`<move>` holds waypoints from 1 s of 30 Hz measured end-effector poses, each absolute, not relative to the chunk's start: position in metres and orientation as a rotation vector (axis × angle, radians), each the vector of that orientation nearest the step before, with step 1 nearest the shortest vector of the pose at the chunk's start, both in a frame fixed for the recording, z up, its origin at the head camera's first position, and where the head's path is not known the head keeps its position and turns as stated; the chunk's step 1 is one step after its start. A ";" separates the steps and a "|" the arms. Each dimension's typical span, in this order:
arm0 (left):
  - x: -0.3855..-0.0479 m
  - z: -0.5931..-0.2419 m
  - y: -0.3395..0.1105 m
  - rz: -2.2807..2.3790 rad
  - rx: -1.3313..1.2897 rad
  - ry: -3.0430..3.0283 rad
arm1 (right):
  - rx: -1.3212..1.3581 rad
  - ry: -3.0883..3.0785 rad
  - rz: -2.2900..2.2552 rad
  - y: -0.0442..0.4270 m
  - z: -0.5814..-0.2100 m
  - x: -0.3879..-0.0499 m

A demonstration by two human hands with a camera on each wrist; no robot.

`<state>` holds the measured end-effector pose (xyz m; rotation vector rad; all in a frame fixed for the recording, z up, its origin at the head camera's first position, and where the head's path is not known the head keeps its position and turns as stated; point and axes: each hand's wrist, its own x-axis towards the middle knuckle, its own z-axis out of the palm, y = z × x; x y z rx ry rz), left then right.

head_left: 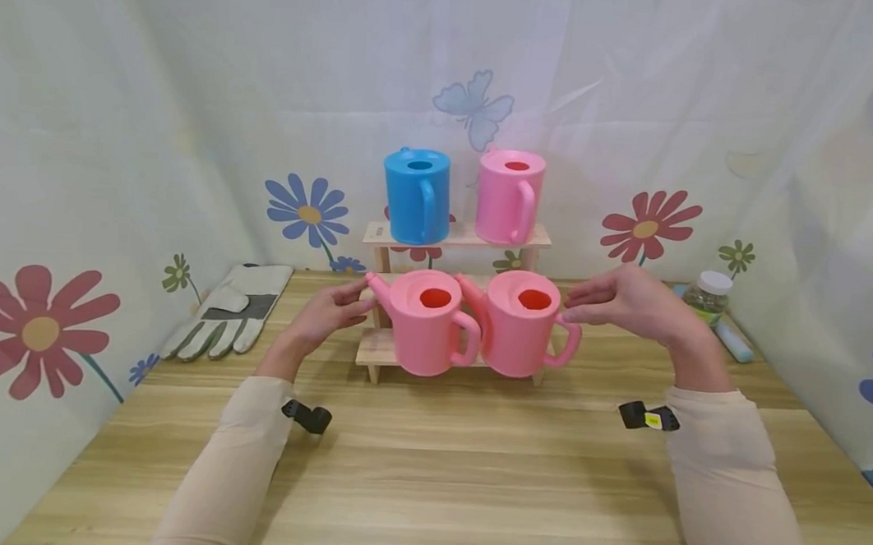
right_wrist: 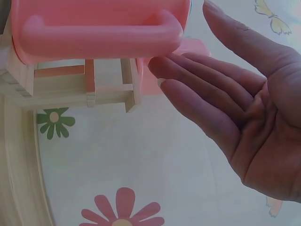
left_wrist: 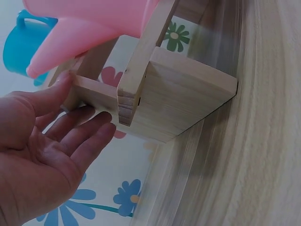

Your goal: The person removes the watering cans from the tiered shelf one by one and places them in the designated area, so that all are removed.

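Front-left watering can and front-right watering can stand mid-frame on the rack between your hands: left hand, loosely spread, near a spout; right hand, fingers extended, beside a handle.

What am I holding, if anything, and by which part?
The right hand holds nothing; whether the left hand grips the wooden stand by its edge can't be told.

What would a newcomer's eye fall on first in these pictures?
Probably the blue watering can, beside a pink watering can on the top step of the wooden stand. Two more pink watering cans stand on the lowest step, with the left hand beside a spout and the right hand beside a handle.
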<state>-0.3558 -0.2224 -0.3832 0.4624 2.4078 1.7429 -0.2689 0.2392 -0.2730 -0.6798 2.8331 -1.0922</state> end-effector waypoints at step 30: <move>-0.354 -0.381 -0.219 1.734 0.434 2.472 | -0.499 2.955 -1.089 0.236 -0.263 -0.255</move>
